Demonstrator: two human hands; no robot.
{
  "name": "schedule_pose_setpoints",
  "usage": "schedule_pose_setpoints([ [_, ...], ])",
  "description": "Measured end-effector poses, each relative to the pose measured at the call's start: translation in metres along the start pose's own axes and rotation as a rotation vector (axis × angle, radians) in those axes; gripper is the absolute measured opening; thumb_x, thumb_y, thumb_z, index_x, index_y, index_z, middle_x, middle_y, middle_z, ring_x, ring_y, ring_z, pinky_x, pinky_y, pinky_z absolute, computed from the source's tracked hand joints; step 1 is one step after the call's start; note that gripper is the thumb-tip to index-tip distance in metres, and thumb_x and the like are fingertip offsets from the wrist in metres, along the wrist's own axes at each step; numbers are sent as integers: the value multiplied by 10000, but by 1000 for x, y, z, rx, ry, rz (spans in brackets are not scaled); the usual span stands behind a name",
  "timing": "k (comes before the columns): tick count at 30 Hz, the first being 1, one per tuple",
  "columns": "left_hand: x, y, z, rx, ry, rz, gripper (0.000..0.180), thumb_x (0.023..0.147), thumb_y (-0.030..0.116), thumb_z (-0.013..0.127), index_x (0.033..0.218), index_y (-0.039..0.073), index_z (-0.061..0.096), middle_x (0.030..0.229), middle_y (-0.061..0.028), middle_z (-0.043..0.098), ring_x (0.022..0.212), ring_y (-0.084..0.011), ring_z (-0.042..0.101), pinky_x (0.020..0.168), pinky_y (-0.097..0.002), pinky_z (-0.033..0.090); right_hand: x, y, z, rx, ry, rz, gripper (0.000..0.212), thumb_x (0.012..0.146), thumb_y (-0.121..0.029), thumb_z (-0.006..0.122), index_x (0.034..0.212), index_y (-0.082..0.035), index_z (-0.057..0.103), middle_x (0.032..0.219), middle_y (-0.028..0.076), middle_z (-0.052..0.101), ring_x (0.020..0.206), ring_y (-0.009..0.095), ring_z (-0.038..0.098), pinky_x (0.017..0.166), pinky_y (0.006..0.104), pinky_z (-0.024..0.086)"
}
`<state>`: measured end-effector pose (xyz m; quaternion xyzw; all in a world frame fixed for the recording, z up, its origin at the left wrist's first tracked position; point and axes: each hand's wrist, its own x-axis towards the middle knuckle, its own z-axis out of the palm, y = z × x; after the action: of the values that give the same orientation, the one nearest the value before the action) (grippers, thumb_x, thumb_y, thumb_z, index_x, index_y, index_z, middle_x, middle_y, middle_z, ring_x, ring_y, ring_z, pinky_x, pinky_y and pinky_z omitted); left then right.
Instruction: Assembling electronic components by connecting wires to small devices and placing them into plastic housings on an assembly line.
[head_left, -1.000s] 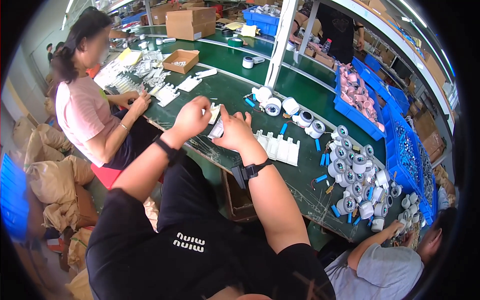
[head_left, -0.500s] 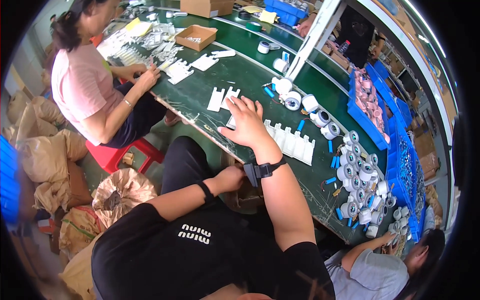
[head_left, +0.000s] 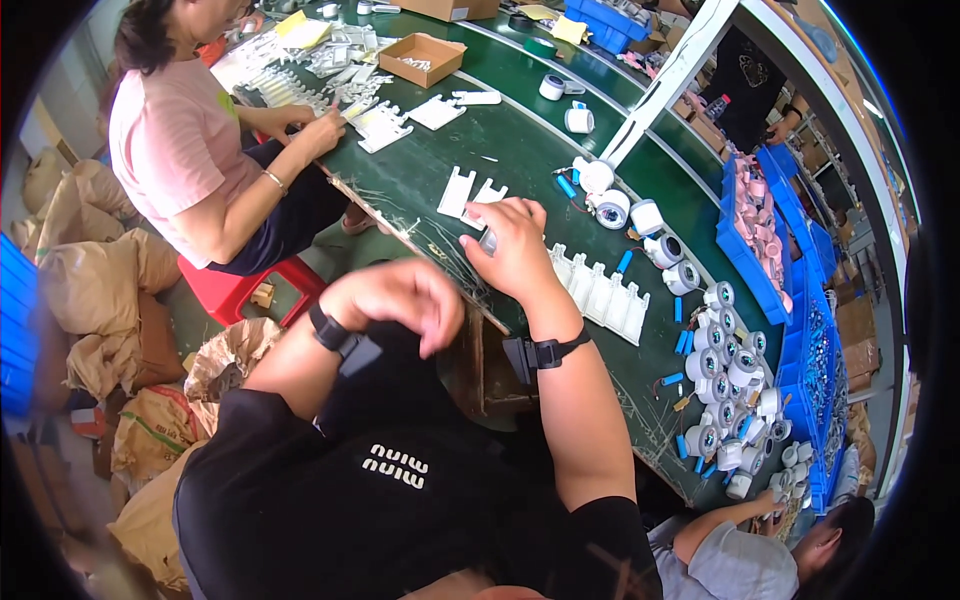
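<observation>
My left hand [head_left: 405,300] hangs in the air in front of the table edge, a little blurred, its fingers loosely bent and apart with nothing visible in them. Over the table, my right hand [head_left: 512,245] has its fingers curled down around a pale plastic piece [head_left: 488,241], most of which is hidden beneath the hand. Just beyond its fingertips lie two flat white notched panels [head_left: 457,191]. To the right of the wrist is a row of similar white panels [head_left: 605,298], side by side. Each wrist carries a black strap with a small dark box.
Many round white-and-grey units [head_left: 712,360] with blue cylindrical cells [head_left: 625,261] crowd the green table [head_left: 540,140] at right. Blue bins [head_left: 750,240] stand behind them. A co-worker in pink [head_left: 170,150] handles white parts at left; another in grey [head_left: 735,565] sits lower right.
My left hand has risen from beside the table edge and moved up and left into the open. The fingers of my right hand, spread before, have curled in. The view has shifted slightly.
</observation>
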<state>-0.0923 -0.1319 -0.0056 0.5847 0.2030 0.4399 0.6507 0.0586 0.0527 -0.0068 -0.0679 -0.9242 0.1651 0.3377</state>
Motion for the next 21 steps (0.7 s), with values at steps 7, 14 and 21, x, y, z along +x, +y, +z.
schedule_pose_setpoints([
  [7, 56, 25, -71, 1524, 853, 32, 115, 920, 146, 681, 920, 71, 768, 944, -63, 743, 899, -212, 699, 859, -375, 515, -4, 3, 7, -56, -117, 75, 534, 832, -231, 835, 1313, -68, 672, 1049, 88, 777, 1159, 309, 643, 1126, 522, 361],
  [14, 50, 9, -72, 1839, 536, -202, 70, 836, 183, 756, 893, 159, 790, 996, 15, 735, 1112, -223, 654, 1085, -535, 406, -11, 20, 13, -38, -31, 260, 772, 784, -258, 874, 1448, -49, 540, 1329, 120, 696, 1222, 352, 610, 1096, 532, 381],
  [21, 48, 13, -62, 1896, 454, -63, 47, 803, 150, 760, 845, 129, 767, 1012, 7, 712, 1083, -220, 649, 1006, -430, 479, -7, 13, 18, -144, -106, 216, 1008, 725, -372, 917, 1536, 30, 472, 1339, 167, 692, 1333, 362, 551, 1169, 548, 322],
])
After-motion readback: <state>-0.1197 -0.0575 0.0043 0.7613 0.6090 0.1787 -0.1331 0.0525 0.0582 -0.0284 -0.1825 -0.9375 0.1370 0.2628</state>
